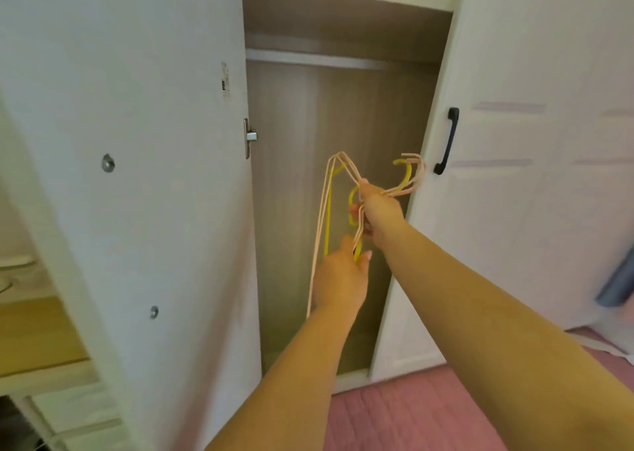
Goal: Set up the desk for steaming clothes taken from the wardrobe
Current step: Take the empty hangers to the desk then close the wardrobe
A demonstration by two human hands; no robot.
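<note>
Before the open wardrobe [343, 114], both hands' grips close on hangers [326, 210]: right hand [379, 210] near hooks, left hand [339, 279] lower.

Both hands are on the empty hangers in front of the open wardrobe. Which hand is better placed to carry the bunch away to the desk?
Probably the right hand: it grips the hangers at their necks below the hooks. The left hand only holds the lower bars.
</note>
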